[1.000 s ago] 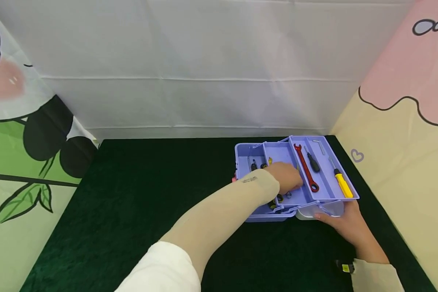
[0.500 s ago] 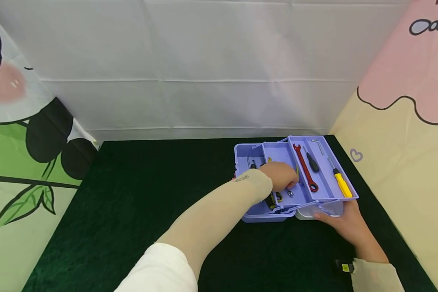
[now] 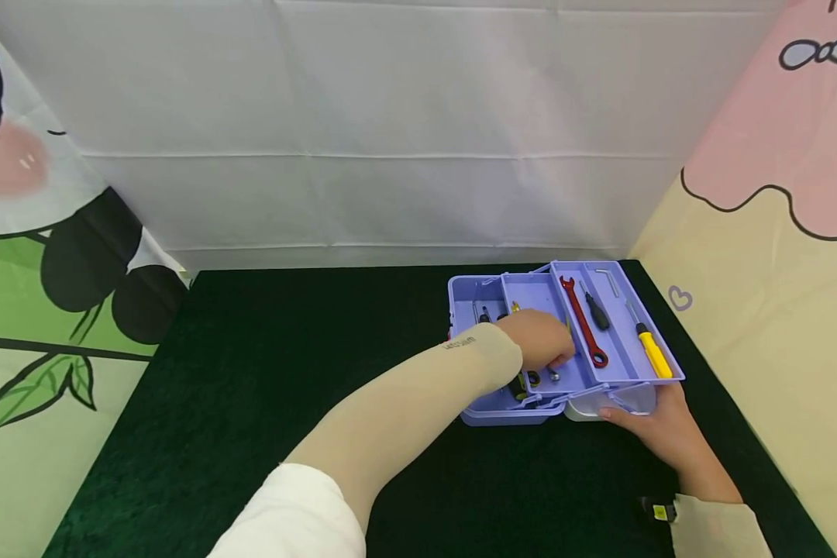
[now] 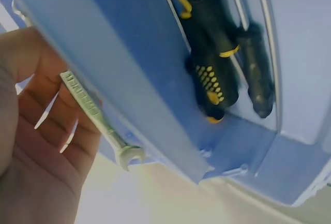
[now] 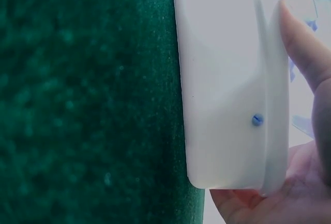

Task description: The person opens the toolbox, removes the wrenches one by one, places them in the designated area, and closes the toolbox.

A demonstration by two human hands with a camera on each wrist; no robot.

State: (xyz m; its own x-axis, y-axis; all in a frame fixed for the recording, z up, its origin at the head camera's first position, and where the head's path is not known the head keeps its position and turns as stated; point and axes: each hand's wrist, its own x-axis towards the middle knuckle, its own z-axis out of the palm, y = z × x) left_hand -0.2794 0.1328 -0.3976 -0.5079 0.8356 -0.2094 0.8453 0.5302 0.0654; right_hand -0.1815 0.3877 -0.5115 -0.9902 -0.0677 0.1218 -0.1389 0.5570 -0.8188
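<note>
A lilac toolbox (image 3: 505, 419) stands opened out at the right of the table. My left hand (image 3: 542, 339) reaches into its middle tray; in the left wrist view the thumb and curled fingers hold one end of a small silver open-end wrench (image 4: 95, 113). Its open jaw points away from the palm. My right hand (image 3: 676, 438) grips the whitish translucent lid (image 5: 222, 89) under the right tray, thumb at the rim and fingers round the far side. A red wrench (image 3: 585, 325), a small black screwdriver (image 3: 597, 313) and a yellow-handled screwdriver (image 3: 654, 353) lie in the right tray.
A hex key (image 3: 609, 280) lies at the back of the right tray. Black-and-yellow tools (image 4: 212, 79) lie in the deep left compartment. Dark green cloth (image 3: 286, 372) covers the table. A white sheet (image 3: 363, 139) hangs behind, with printed cloths at both sides.
My left hand shifted slightly left, then a little back to the right, within the middle tray. The right hand and toolbox have stayed in place.
</note>
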